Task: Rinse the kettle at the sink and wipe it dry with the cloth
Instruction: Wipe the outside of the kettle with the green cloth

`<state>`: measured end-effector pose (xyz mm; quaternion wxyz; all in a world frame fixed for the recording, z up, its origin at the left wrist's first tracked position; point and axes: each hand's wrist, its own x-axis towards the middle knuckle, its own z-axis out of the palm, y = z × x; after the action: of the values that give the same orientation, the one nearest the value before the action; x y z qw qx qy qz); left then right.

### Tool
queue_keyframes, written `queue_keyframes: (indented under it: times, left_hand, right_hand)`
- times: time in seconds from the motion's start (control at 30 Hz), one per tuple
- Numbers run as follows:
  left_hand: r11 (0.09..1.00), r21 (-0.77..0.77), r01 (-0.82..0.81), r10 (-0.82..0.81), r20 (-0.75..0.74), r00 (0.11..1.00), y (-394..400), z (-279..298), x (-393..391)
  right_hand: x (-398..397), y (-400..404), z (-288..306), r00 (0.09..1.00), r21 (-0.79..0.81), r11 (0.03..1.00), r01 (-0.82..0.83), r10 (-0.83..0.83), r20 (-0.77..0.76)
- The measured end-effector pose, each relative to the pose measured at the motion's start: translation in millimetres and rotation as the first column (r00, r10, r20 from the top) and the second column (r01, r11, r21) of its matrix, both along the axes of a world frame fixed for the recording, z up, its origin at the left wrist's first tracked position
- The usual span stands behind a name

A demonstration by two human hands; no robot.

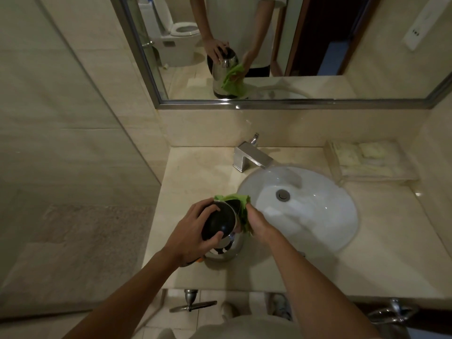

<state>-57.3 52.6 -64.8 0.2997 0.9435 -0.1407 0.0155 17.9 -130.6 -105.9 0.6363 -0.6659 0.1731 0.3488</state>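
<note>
A steel kettle (230, 245) with a black lid stands upright on the beige counter (195, 172), just left of the white sink (318, 216). My left hand (195, 233) grips the kettle's black top from the left. My right hand (256, 221) presses a green cloth (236, 199) against the kettle's right and far side. The cloth wraps around the upper body and partly hides it. The mirror (318, 45) shows the same grip from the front.
A chrome faucet (249, 159) stands behind the sink, not running. A clear tray with folded items (367, 162) sits at the back right corner. A glass panel and tiled wall stand to the left. The counter's front edge is close to my body.
</note>
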Motion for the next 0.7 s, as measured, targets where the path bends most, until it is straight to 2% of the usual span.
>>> queue_keyframes:
  times: [0.2, 0.33, 0.57, 0.7]
  left_hand:
    - [0.998, -0.042, -0.041, 0.04, -0.008, 0.999, 1, -5, 0]
    - [0.995, -0.073, -0.073, 0.071, -0.02, 0.997, 0, -5, 0]
    - [0.975, -0.118, -0.188, 0.187, -0.018, 0.982, -8, -7, 1]
    - [0.964, -0.103, -0.244, 0.245, -0.006, 0.97, -16, -9, 2]
  right_hand:
    - [-7, 1, -8, 0.995, 0.024, 0.997, -0.074, 0.075, -0.061]
    - [-19, -5, -9, 0.995, 0.032, 0.997, -0.063, 0.066, -0.078]
    - [-40, -7, -6, 0.999, 0.074, 0.997, -0.012, 0.008, 0.051]
    - [-48, 2, -6, 0.993, 0.022, 1.0, -0.007, 0.004, 0.122]
